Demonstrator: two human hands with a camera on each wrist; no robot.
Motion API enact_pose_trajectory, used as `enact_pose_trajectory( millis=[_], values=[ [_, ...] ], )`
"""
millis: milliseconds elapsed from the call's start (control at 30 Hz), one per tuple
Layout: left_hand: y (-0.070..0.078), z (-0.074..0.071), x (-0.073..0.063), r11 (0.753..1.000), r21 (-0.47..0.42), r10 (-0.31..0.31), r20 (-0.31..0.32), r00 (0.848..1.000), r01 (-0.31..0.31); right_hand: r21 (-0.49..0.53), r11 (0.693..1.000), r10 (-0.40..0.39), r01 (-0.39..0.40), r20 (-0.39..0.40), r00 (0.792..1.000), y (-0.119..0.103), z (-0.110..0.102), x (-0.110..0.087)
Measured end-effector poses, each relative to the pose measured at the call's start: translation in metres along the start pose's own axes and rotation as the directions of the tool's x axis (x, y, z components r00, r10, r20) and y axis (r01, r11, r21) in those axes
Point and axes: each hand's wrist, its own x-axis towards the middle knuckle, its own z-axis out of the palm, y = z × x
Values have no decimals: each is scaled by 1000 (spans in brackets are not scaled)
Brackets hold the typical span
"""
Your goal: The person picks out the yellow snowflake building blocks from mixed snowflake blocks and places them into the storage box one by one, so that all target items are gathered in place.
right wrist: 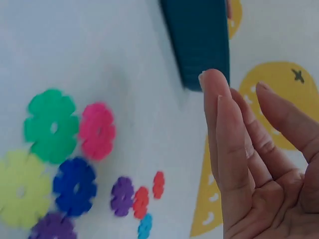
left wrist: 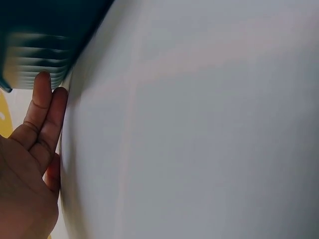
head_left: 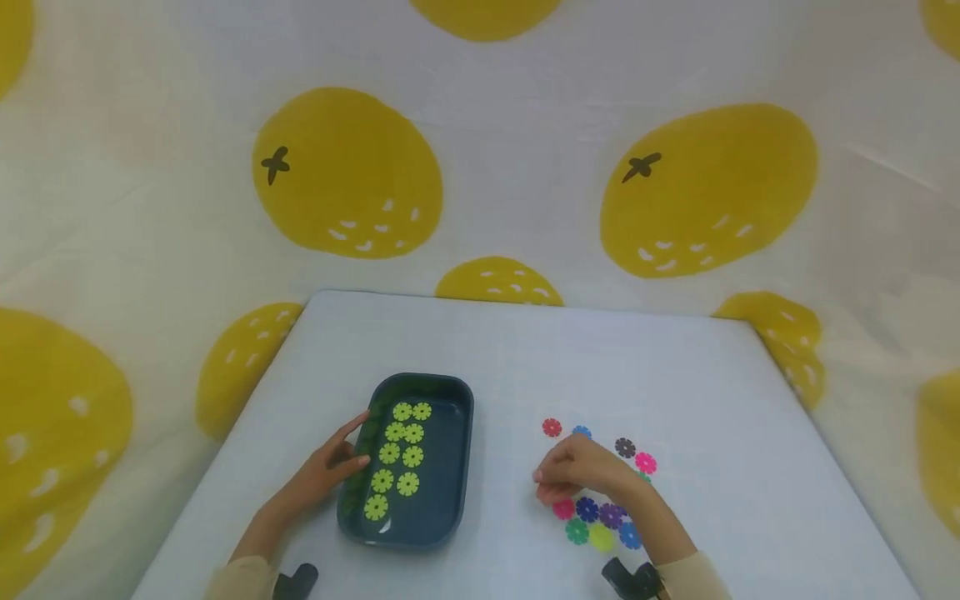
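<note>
A dark teal tray (head_left: 431,521) holds several yellow-green notched flower discs (head_left: 412,456) in two columns on its left side. My left hand (head_left: 318,477) touches the tray's left rim with index finger and thumb apart. In the left wrist view, its straight fingers (left wrist: 42,102) lie against the tray's ribbed outer wall (left wrist: 37,59). My right hand (head_left: 577,471) hovers over loose coloured discs, partly hiding them. The right wrist view shows its thumb and fingers (right wrist: 232,149) apart, with nothing between them. Near it lie a green disc (right wrist: 52,127), a pink disc (right wrist: 97,131) and a blue disc (right wrist: 75,186).
Loose discs include a red disc (head_left: 552,427), a dark disc (head_left: 625,448) and a yellow disc (head_left: 601,537), right of the tray. The white table (head_left: 510,358) ends against a cloth (head_left: 517,167) with yellow fruit prints.
</note>
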Motion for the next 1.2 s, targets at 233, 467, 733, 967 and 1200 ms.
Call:
enact_pose_trajectory(
  millis=[233, 467, 733, 967, 1200],
  values=[
    [1, 0, 2, 999, 9, -46, 6, 999, 46, 14, 1000, 21, -21, -41, 999, 35, -21, -36],
    [3, -3, 3, 997, 22, -72, 27, 997, 71, -92, 996, -22, 16, -62, 998, 63, -22, -62],
    [-1, -5, 5, 996, 13, -89, 62, 994, 88, -257, 950, -199, 177, -65, 978, 88, -16, -76],
    [2, -6, 4, 990, 16, -140, 81, 987, 140, -435, 898, -123, 71, -92, 988, 86, -13, -74],
    [3, -6, 7, 987, 24, -160, 94, 983, 158, -479, 876, -117, 62, -86, 989, 86, -12, -70]
  ],
)
